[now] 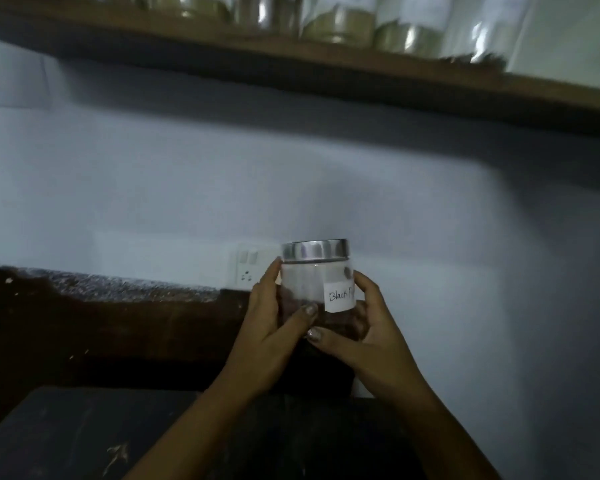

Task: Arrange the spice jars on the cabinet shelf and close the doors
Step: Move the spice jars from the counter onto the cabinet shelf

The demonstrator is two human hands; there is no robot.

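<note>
Beneath the wooden cabinet shelf of blurred jars, left hand and right hand clasp the pepper jar (label reads "Black") above the counter, seemingly mid-carry, needing a lift into a shelf gap.

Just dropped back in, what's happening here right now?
A person holds one glass spice jar in front of the wall with both hands. The left hand grips its left side. The right hand grips its right side and partly covers a handwritten label that starts "Black". The metal lid is on. The jar is not yet on the wooden shelf above, where other jars stand, blurred.
</note>
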